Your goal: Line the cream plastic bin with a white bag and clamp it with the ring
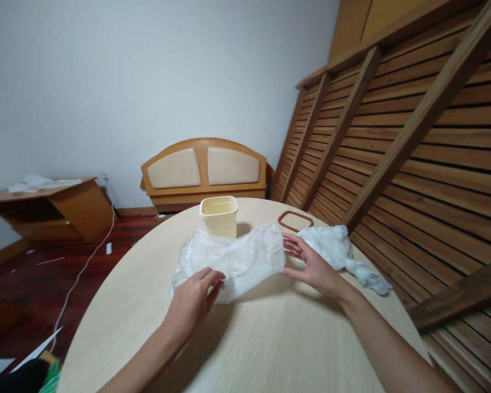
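A thin, crumpled white plastic bag (245, 256) lies spread across the table in front of me. My left hand (196, 295) is closed at the bag's near edge, thumb and fingers pinching the film. At its right end, my right hand (311, 265) has its fingers apart, the tips touching or just beside the plastic. Behind the bag stands an upright cream plastic bin (220, 221) without a lid; the bag hides part of its base. Further right a brown rounded-rectangular ring (286, 224) lies flat on the tabletop.
More crumpled white bags (331, 245) lie right of my right hand, near the edge of the round wooden table (286, 338). A slatted wooden panel (413, 158) leans close on the right. A headboard (207, 164) stands behind, a low cabinet (82, 210) at left.
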`<action>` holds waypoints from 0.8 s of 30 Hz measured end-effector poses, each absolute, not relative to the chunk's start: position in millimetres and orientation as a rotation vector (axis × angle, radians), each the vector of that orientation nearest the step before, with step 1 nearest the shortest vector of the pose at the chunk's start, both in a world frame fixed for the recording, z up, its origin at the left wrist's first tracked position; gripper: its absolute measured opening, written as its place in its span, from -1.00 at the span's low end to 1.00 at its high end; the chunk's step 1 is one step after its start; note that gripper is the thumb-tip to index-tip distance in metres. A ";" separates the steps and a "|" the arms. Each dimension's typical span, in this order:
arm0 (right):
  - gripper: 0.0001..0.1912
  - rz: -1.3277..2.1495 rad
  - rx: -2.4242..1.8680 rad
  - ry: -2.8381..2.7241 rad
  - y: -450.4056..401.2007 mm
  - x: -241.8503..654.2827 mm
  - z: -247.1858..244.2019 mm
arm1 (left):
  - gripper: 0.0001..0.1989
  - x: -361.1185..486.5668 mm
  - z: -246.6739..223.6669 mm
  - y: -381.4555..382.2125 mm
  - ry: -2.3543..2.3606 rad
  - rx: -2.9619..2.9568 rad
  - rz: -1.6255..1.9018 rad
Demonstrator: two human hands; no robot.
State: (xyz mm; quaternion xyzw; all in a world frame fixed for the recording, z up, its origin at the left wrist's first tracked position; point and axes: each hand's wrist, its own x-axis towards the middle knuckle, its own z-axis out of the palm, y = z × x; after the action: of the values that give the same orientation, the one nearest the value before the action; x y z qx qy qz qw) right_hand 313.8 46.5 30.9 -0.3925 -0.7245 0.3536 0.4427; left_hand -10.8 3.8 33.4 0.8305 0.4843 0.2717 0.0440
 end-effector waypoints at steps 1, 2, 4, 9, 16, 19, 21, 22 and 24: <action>-0.29 0.829 -0.997 -1.760 48.3 310.9 28.0 | -0.83 -13.5 33.4 7.1 1.455 2.449 0.950; -0.41 0.788 -1.016 -1.725 50.0 308.7 25.5 | -0.84 -15.9 33.9 10.3 1.437 2.349 1.035; -0.57 0.738 -1.029 -1.685 53.2 306.9 23.1 | -0.81 -20.7 36.5 16.5 1.433 2.134 1.158; -0.58 0.663 -1.064 -1.577 58.1 315.1 29.6 | -0.66 -34.5 49.0 30.7 1.466 1.534 1.593; -0.59 0.575 -1.070 -1.584 55.7 341.5 44.1 | -0.67 -54.2 58.6 42.4 1.315 0.907 2.077; -0.64 0.454 -1.113 -1.706 51.9 352.4 48.7 | -0.71 -60.8 61.6 42.2 1.282 0.869 2.128; -0.69 0.400 -1.174 -1.815 50.9 357.1 50.3 | -0.73 -63.1 63.8 40.9 1.304 0.915 2.130; -0.72 0.382 -1.205 -1.873 50.8 358.4 50.7 | -0.73 -63.3 64.8 40.1 1.319 0.937 2.115; -0.80 0.325 -1.238 -1.937 50.9 358.6 51.1 | -0.71 -61.5 66.4 38.5 1.339 0.956 2.073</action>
State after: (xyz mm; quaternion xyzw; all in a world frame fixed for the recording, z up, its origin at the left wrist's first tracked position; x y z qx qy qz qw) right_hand 358.6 50.9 51.1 -0.4889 -0.7652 0.1282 0.3988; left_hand -61.5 38.5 66.4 0.3503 0.4907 0.7592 0.2450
